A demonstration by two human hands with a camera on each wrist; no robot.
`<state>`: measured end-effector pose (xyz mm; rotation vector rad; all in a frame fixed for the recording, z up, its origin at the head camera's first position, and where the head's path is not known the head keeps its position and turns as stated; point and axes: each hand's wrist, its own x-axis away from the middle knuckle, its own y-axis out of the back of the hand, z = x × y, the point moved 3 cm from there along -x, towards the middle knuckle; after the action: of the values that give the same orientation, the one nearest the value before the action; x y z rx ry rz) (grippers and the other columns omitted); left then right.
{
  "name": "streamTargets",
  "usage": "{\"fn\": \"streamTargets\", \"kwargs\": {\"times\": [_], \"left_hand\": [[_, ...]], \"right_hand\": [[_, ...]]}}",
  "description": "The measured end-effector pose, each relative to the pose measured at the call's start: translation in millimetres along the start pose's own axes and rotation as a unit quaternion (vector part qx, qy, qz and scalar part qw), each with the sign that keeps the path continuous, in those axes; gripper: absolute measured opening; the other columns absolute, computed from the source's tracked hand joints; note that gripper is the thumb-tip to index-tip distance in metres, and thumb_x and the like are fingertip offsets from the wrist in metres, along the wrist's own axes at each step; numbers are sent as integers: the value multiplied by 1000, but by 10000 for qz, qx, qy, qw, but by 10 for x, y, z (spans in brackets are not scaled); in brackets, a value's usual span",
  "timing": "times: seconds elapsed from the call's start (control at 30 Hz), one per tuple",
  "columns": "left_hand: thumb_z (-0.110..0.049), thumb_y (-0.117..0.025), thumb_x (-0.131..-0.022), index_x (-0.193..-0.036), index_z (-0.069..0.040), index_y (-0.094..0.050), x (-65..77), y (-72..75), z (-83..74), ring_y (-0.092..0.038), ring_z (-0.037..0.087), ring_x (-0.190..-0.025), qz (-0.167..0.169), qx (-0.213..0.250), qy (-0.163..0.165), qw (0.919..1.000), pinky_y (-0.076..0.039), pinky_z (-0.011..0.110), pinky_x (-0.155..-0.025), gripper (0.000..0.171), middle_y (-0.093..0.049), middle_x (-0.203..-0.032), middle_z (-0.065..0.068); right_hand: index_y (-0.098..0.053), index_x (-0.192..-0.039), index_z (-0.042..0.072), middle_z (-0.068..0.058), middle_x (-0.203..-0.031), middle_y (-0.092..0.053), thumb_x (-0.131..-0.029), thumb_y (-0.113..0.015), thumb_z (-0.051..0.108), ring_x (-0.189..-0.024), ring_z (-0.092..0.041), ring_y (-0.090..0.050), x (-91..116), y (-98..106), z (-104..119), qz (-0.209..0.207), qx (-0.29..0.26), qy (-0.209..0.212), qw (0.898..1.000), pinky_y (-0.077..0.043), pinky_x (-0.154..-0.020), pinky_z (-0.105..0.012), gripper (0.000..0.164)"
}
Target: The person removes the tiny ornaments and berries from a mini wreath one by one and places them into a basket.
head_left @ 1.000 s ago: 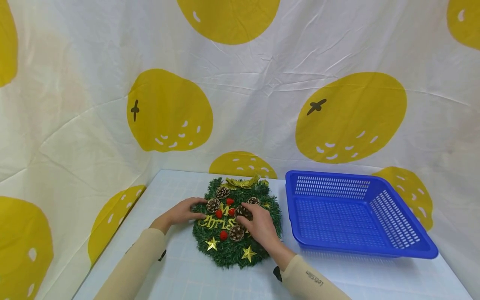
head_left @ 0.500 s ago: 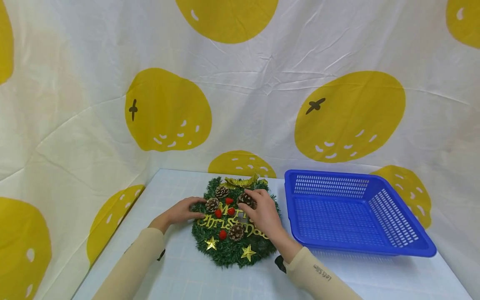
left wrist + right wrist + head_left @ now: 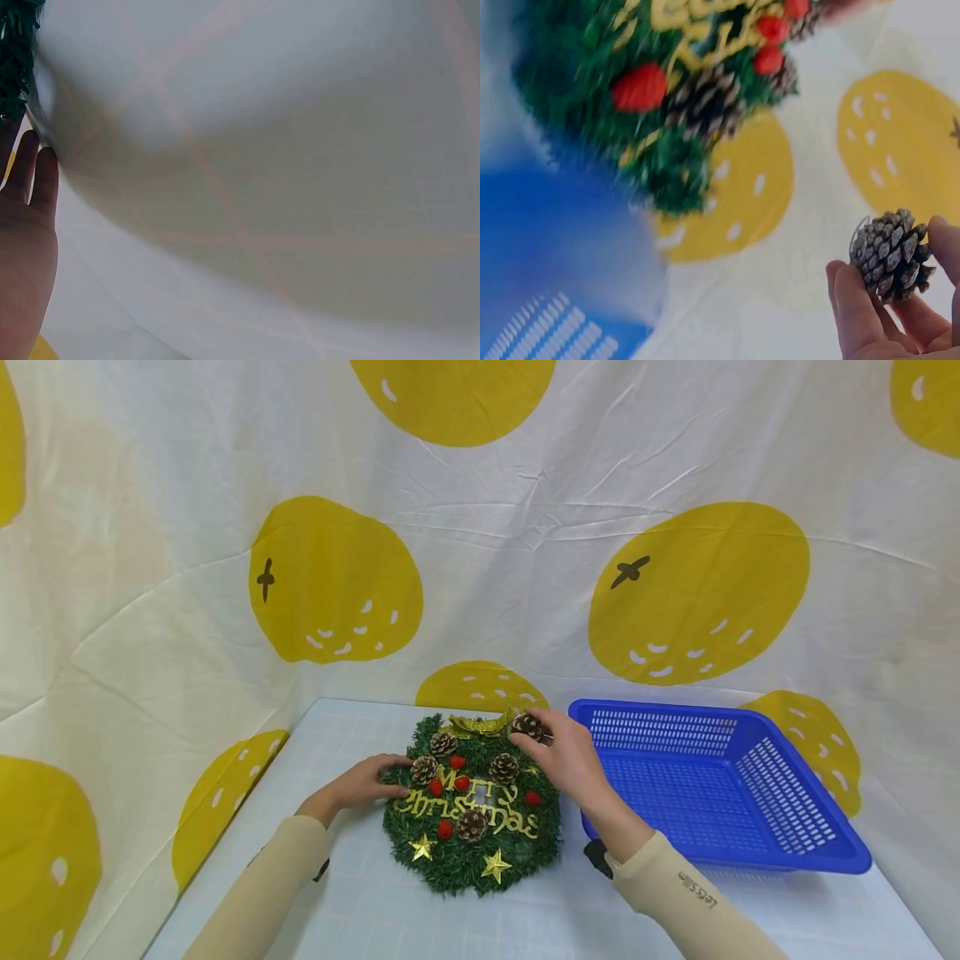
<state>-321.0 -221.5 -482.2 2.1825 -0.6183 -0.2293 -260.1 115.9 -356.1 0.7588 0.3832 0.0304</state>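
My right hand (image 3: 570, 760) pinches a pine cone (image 3: 527, 727) between thumb and fingers, above the wreath's upper right edge. In the right wrist view this pine cone (image 3: 892, 255) has pale-tipped scales and a thin wire loop. A round green Christmas wreath (image 3: 517, 856) lies on the table. It carries gold "Merry Christmas" lettering (image 3: 431, 806), red berries (image 3: 446, 829), gold stars (image 3: 496, 866), a gold ribbon (image 3: 480, 725) and several other pine cones (image 3: 472, 825). Fairly straight fingers of my left hand (image 3: 367, 781) rest at the wreath's left edge.
A blue perforated plastic basket (image 3: 588, 831) stands right of the wreath, partly behind my right hand and forearm. Light checked cloth covers the table (image 3: 360, 910). A white curtain (image 3: 510, 568) with large yellow fruit prints hangs behind and at the sides.
My right hand has lifted the pine cone off the wreath's middle and carried it up and right to the upper right edge. More lettering and another pine cone now show. The left hand stays put.
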Motion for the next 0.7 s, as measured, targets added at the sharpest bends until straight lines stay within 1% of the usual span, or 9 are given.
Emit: {"fn": "streamTargets", "kwargs": {"times": [0.03,0.13,0.3,0.47,0.7], "left_hand": [[-38,-70,-90,-141,-10,-52,-1,0,3,-45,39,-129,4,-12,-4,10000,-39,58,-102,61,-47,-144,18],[-38,-70,-91,-141,-9,-51,1,-1,10,-41,41,-132,20,-5,-11,10000,-36,59,-104,61,-46,-145,19],[-37,-70,-91,-141,-9,-51,-7,10,13,-40,42,-133,37,-26,-60,10000,-35,60,-105,60,-45,-145,20],[-37,-70,-91,-142,-10,-50,-15,17,21,-41,41,-132,48,-19,-37,10000,-36,59,-105,61,-44,-146,20],[-37,-70,-91,-142,-9,-50,-8,4,23,-41,41,-132,77,40,-34,10000,-36,59,-104,61,-44,-146,20]], "right_hand": [[-56,-138,8,-14,-128,-62,-91,-70,35,-108,-30,-62,-14,43,-23,28,14,-70,10000,-53,-85,-47,56],[-55,-139,8,-13,-119,-66,-91,-70,36,-97,-27,-65,-52,155,-102,31,80,-210,9997,-54,-79,-45,57],[-58,-136,9,-12,-110,-69,-92,-68,39,-92,-25,-66,-99,312,-229,-28,260,-227,9994,-54,-74,-43,54],[-58,-135,7,-16,-115,-67,-94,-66,38,-98,-30,-65,-142,423,-352,1,403,-355,9986,-55,-76,-46,53],[-53,-140,5,-19,-121,-64,-95,-64,36,-107,-36,-61,-209,510,-526,243,494,-652,9964,-51,-84,-51,55]]}}
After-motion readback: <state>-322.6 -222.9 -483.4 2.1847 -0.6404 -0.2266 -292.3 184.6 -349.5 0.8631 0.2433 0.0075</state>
